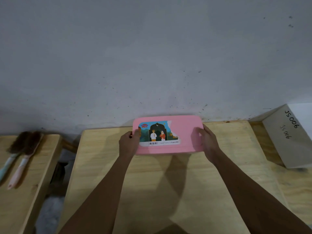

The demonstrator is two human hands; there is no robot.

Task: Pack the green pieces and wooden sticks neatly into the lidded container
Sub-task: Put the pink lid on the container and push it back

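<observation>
- Head view: a pink container (185, 134) sits at the far edge of a wooden table (168, 191), close against a grey wall (152, 56).
- Its lid (184, 125) is on, so the contents are hidden.
- A picture sticker (158, 133) covers the left part of the lid; its right edge is torn away, and a barcode runs along its near edge.
- The left hand (129, 142) grips the container's left end, with its thumb lying on the lid beside the sticker.
- The right hand (208, 142) grips the right end, with its thumb on the bare pink lid and its fingers curled round the side.
- The hands are apart, one clamped on each end, and both forearms reach in from the near edge.
- Whether the container rests on the table or is held just above it cannot be told; shadows fall on the wood just near of it.
- A white box (287, 137) lies on the table at far right, well apart from the container, with "JS 006" handwritten twice on it.
- To the left, across a gap, stands a second wooden bench (25, 191).
- Two brushes lie side by side on that bench, bristles far: one with a pale blue handle (7, 163) and one with a pink handle (21, 168).
</observation>
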